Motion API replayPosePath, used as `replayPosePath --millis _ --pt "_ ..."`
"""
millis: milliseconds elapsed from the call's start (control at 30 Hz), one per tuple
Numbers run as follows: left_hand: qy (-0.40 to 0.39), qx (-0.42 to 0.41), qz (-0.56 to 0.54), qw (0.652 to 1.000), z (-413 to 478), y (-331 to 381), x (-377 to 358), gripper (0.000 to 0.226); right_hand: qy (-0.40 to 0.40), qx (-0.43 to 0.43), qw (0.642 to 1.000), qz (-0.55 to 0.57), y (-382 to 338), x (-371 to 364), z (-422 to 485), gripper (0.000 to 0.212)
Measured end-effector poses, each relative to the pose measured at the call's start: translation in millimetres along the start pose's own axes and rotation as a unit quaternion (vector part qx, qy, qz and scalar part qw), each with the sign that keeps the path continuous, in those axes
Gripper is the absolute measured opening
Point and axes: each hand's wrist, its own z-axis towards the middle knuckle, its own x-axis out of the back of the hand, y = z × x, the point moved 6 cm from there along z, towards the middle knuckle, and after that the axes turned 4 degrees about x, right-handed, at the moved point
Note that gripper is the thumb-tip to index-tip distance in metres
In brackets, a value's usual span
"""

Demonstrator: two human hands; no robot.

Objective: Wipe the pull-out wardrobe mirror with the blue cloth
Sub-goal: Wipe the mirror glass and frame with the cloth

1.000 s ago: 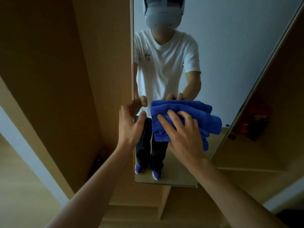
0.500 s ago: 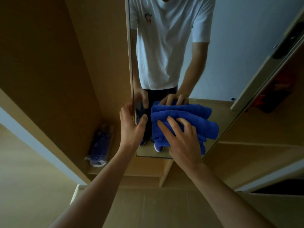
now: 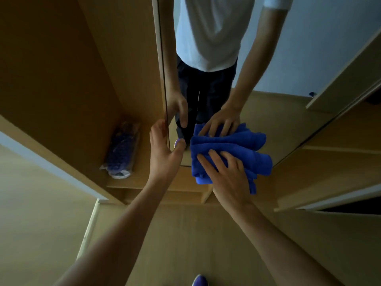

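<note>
The tall pull-out mirror [image 3: 305,50] stands edge-out from the wooden wardrobe and reflects my body and arms. My left hand [image 3: 162,157] grips the mirror's left edge near the bottom, thumb on the glass and fingers behind the edge. A folded blue cloth [image 3: 245,155] lies against the lowest part of the glass, partly overhanging the bottom edge. My right hand [image 3: 228,176] presses on the cloth with its fingers spread flat.
The wardrobe's wooden side panel [image 3: 72,69] rises on the left. A clear bag holding something purple [image 3: 121,153] lies on the low shelf inside. Wooden shelves [image 3: 340,162] sit to the right of the mirror. A purple shoe tip [image 3: 199,280] shows on the floor below.
Both hands and the cloth have travelled down the mirror from its middle to its bottom edge. My view has tilted downward with them.
</note>
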Motion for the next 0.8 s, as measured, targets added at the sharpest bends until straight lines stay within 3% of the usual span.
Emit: replayPosePath --millis 200,467,800 --pt "-0.003 0.01 0.009 1.0 -1.6 -35.4 -9.0 0.063 -0.013 0.006 1.0 0.012 -6.8 -41.1 -14.5 0.058" --pt "-0.001 0.021 0.028 0.999 -15.4 -65.8 -16.6 0.062 -0.115 -0.024 0.99 0.081 -8.6 -94.7 -45.1 0.056" --pt "-0.05 0.061 0.056 0.995 -22.8 -44.5 -9.7 0.056 -0.228 0.0 0.96 0.162 6.1 -55.0 -40.4 0.055"
